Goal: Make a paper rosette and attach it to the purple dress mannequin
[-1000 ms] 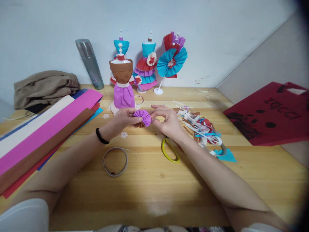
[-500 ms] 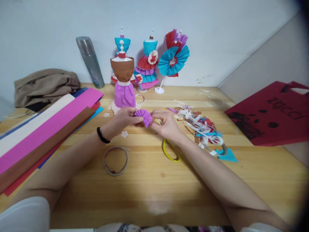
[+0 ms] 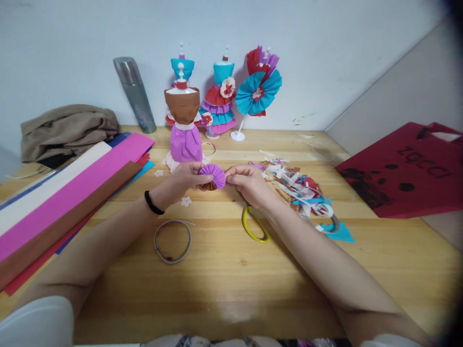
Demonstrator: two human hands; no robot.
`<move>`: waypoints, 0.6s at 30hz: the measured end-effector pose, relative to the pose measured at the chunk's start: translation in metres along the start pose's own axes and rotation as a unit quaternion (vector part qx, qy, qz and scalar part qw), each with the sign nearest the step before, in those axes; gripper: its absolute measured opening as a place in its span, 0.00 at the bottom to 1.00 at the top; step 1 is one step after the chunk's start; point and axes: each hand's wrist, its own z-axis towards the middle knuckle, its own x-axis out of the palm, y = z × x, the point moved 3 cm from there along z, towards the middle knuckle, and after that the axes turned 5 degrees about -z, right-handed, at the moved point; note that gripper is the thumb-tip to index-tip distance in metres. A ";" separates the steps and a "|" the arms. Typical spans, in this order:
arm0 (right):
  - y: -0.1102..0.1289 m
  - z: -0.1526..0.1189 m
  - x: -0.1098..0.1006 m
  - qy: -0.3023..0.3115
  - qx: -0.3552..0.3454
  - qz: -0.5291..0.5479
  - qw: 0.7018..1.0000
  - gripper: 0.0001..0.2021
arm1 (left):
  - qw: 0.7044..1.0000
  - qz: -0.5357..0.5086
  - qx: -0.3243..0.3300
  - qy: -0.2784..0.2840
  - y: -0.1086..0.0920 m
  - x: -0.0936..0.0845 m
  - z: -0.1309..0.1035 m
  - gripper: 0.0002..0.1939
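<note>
Between the thumb and fingers of my left hand point(image 3: 186, 178) is a small round pleated paper rosette point(image 3: 216, 174), purple with a brown part at its lower left. My right hand point(image 3: 249, 182) is closed in a pinch at the rosette's right rim. Just behind my left hand stands a mini dress form point(image 3: 183, 106) with a brown top and a purple skirt. Yellow-handled scissors point(image 3: 255, 226) lie below my right hand, their blades mostly hidden. A roll of narrow tape point(image 3: 172, 241) rests in front of my left wrist.
Colored paper sheets point(image 3: 75, 193) are stacked at left, near a brown cloth point(image 3: 68, 130) and a flask point(image 3: 135, 96). More decorated dress forms point(image 3: 224, 72) stand along the wall. Paper scraps point(image 3: 304, 190) lie right of my hands, with a red bag point(image 3: 405, 168) beyond. Small paper flowers point(image 3: 185, 201) dot the table.
The fingers of my right hand have shifted slightly at the rosette's edge, and the hand looks a little more stretched. My left hand keeps its hold. The view has moved slightly.
</note>
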 end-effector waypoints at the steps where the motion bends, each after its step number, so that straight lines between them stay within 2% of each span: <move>1: 0.000 0.000 0.001 0.004 0.010 0.016 1.000 0.03 | 1.000 -0.003 -0.003 0.001 0.000 0.001 0.000 0.15; 9: -0.001 0.001 0.001 0.004 0.013 0.027 1.000 0.04 | 0.999 -0.029 -0.032 -0.001 -0.001 0.008 -0.003 0.14; 18: -0.003 0.001 -0.001 0.011 0.003 0.006 1.000 0.04 | 0.999 -0.024 -0.030 0.004 0.001 0.007 -0.002 0.14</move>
